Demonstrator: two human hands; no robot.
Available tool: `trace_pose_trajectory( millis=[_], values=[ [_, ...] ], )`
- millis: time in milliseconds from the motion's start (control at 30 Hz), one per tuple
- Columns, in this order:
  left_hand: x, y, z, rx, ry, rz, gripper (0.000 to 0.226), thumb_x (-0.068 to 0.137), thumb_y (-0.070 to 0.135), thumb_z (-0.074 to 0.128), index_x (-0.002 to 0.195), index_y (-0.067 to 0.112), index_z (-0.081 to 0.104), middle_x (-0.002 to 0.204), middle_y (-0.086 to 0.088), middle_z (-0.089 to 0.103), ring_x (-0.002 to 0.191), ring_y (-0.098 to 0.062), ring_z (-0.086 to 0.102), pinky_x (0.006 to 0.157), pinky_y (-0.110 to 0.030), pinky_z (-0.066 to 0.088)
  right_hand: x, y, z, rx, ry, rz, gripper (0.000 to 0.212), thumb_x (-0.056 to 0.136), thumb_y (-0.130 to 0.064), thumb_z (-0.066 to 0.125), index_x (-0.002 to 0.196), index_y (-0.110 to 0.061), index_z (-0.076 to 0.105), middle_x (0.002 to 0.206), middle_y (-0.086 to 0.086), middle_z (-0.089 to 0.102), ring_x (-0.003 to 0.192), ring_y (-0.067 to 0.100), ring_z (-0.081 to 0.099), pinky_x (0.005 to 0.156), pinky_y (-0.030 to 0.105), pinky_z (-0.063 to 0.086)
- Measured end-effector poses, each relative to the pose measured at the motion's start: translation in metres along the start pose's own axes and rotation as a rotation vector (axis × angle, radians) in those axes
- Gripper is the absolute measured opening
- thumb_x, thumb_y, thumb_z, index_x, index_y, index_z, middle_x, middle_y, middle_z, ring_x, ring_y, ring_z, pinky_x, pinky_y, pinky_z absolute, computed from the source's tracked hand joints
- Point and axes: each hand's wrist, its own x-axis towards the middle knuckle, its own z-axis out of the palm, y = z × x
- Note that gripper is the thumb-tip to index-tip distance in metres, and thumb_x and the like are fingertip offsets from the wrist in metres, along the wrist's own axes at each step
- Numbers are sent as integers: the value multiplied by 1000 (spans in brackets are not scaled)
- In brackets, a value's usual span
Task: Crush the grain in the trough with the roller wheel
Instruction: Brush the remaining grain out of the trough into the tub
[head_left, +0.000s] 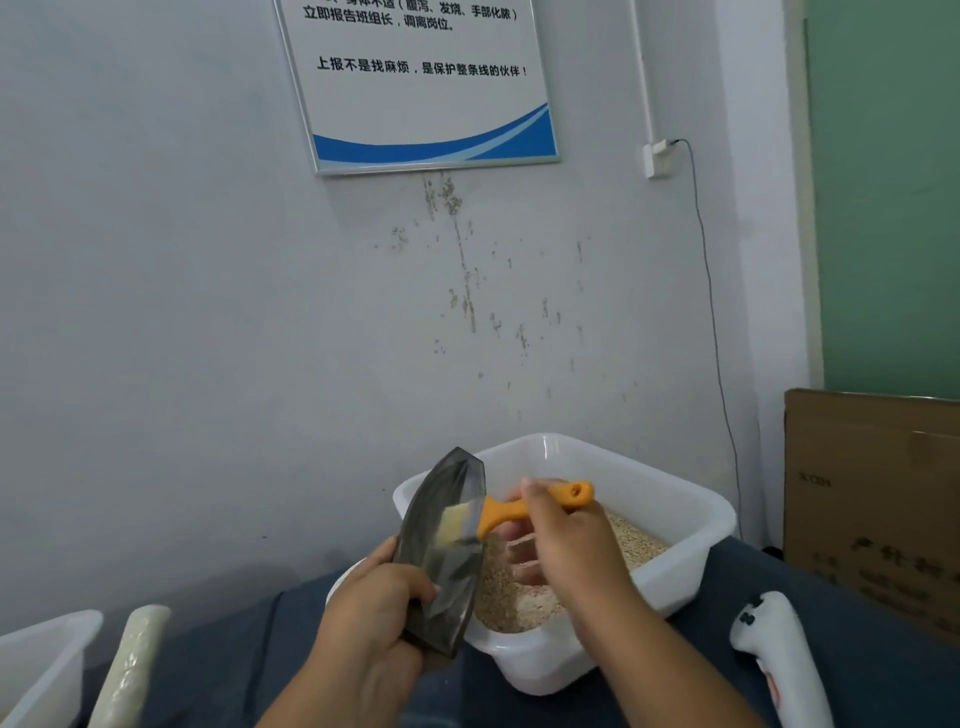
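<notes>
Here the stiff, seemingly heavy metal trough (441, 551) is gripped at its lower end by the left hand (374, 618), tilted over the grain tub (675, 525), while an orange-handled brush (519, 506) is pinched by the right hand (566, 540)

Factory workrm: staff health notice (423, 78) on scuffed wall (156, 260).

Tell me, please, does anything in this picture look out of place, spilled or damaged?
Nothing looks spilled. The dark trough is off the table, tipped up over the white tub of grain; the left hand holds it while the right hand brushes it with an orange-handled brush. The wall behind has stains.
</notes>
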Motion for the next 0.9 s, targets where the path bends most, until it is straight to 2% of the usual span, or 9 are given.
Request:
trace_pose_trajectory(
  millis=[67,133,200,300,400,500,600,767,900],
  values=[
    [0,-4,6,-21,23,16,60,70,-23,33,109,9,65,85,-25,67,58,-36,61,53,-45,52,3,-5,-13,133,-77,84,32,97,-25,50,80,-9,72,65,13,69,56,24,64,54,33,55],
    [2,-7,9,-23,74,55,62,70,-27,34,115,3,63,100,-29,65,75,-42,61,58,-39,51,10,-11,-17,118,-147,156,31,94,-19,48,79,-4,71,62,15,66,49,23,60,47,29,51],
    [-2,-6,13,19,139,69,61,71,-30,38,119,0,62,105,-22,66,78,-34,59,54,-26,48,19,-17,-17,57,-201,194,29,92,-15,47,80,-3,69,60,13,63,45,20,55,43,25,46],
    [-5,-5,15,57,163,60,65,73,-29,45,130,1,57,112,-13,64,82,-19,55,59,-20,39,41,-25,-14,-42,-288,227,27,91,-13,46,81,-2,68,58,11,59,44,18,50,42,21,41],
    [-7,-3,18,80,200,85,60,70,-27,50,121,3,65,98,-8,70,76,-13,59,60,-22,43,60,-26,-9,-169,-405,264,28,92,-17,44,77,-6,66,54,7,55,43,15,47,42,19,38],
    [-4,-8,19,56,210,94,62,70,-27,50,119,5,67,102,-13,71,91,-27,65,86,-37,53,77,-24,-3,-278,-481,306,29,92,-19,45,78,-7,67,54,4,56,43,13,48,42,19,38],
    [0,-10,21,12,220,93,65,68,-28,46,118,6,67,98,-17,71,89,-34,66,78,-38,56,86,-13,11,-265,-508,333,34,99,-22,43,85,-5,68,58,6,61,48,14,56,45,23,47],
    [-2,-8,21,-40,239,126,66,68,-27,45,117,11,68,81,-13,72,71,-32,65,67,-38,55,88,14,27,-122,-376,298,30,98,-22,47,89,-3,68,59,9,64,50,18,62,49,25,52],
    [-8,-11,31,-42,256,135,61,72,-24,44,95,24,72,62,-3,71,72,-36,63,71,-46,54,89,20,18,-111,-29,182,30,98,-18,50,88,1,69,64,14,68,52,26,67,49,35,58]
  ],
)
